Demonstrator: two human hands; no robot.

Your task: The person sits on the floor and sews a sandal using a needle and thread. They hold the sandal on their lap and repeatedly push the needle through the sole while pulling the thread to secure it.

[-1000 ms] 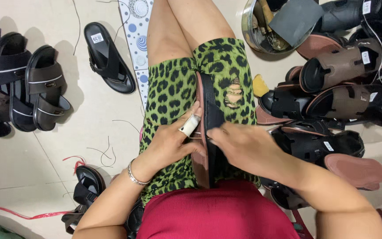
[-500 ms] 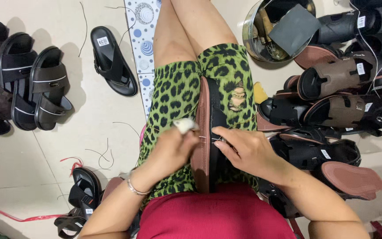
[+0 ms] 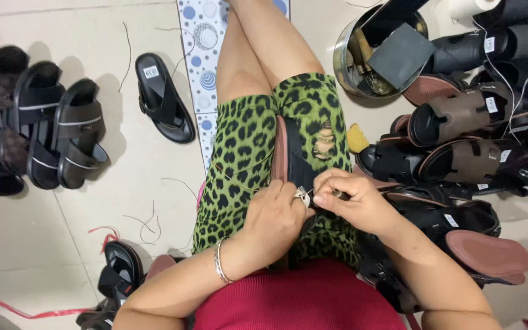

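Both hands work one black sandal [image 3: 294, 159] with brown sole, long axis pointing away along lap; left hand [image 3: 276, 220] curled gripping it, right hand [image 3: 352, 198] pinching small metal tool [image 3: 339, 194].

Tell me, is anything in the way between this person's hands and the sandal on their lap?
Nothing visible is. Both the left hand and the right hand already rest on the sandal, which stands on edge across the lap; the other sandals lie off to the side.

Even, bright light falls from above me, soft shadows pool beside the sandals [image 3: 44, 131], and my hands blur slightly.
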